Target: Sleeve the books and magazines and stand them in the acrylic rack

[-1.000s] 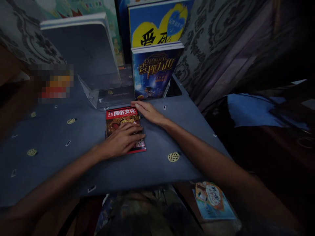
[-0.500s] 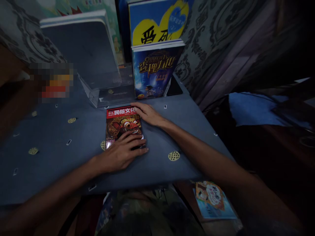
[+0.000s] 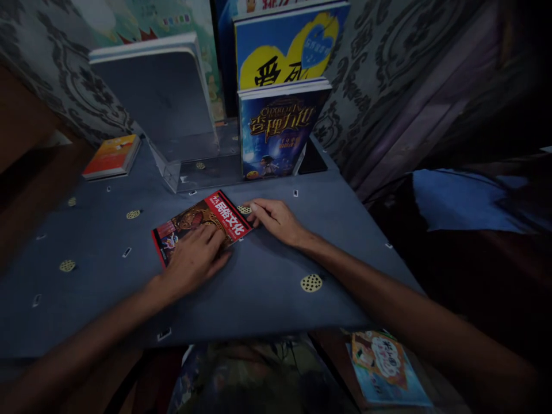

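Observation:
A small book with a red title band and a carved mask on its cover (image 3: 230,215) lies aslant on the grey patterned tablecloth. My left hand (image 3: 196,253) rests across the lower part of the cover, fingers stretched out and partly hiding the picture. At the book's right corner is my right hand (image 3: 276,218), its fingers bent in and the tips against that corner. The undersides of its fingers are hidden.
Behind the book, a clear acrylic stand (image 3: 172,175) holds a large pale-edged book (image 3: 150,98). To its right stand a blue fantasy book (image 3: 278,132) and a blue-yellow book (image 3: 259,43). An orange-red book (image 3: 112,156) lies at left; another book (image 3: 388,368) is below the table edge.
The mask-cover book has turned clockwise, its title band swinging to the upper right. My left hand has shifted left with it, and my right hand has moved to its right corner.

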Demonstrator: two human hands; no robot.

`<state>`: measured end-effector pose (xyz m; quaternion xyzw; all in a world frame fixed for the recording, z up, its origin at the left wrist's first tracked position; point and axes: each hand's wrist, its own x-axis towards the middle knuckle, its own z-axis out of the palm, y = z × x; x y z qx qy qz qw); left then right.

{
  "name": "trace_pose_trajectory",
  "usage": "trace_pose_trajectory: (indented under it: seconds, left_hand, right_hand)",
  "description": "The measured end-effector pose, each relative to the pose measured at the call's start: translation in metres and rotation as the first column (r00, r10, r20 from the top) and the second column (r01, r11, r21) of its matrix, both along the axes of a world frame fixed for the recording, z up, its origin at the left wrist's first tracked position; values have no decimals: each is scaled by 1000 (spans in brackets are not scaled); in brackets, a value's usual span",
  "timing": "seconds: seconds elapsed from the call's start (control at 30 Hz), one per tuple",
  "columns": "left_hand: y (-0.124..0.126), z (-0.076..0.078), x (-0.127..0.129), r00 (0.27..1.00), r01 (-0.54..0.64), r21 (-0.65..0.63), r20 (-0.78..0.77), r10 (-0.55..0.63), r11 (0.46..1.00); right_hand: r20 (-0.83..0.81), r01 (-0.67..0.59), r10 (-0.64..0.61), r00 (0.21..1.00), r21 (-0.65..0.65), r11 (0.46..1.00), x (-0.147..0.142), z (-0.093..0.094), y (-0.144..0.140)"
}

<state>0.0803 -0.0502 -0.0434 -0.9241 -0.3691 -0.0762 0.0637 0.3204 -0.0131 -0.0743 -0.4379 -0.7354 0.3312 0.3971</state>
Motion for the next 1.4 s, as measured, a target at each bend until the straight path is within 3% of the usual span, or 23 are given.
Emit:
trace_pose_trajectory:
  seconds: [0.1, 0.27, 1.23, 1.4]
  left_hand:
    - [5, 6, 20, 990, -94, -1, -102, 93, 996]
    - [7, 11, 39, 975, -115, 6, -190, 114, 993]
    - [7, 14, 38, 976, -81, -2, -201, 79, 997]
    - [5, 8, 39, 980, -73, 35, -181, 78, 997]
  right_hand:
    - [-80, -41, 37, 996, -46, 998, 0, 0, -4]
    - [-204, -51, 28, 979, -111, 992, 1, -1, -2]
    - [-205, -23, 18, 979, -23, 999, 2, 3, -10]
    - [-98, -62, 66, 993, 45, 997, 1, 8, -14]
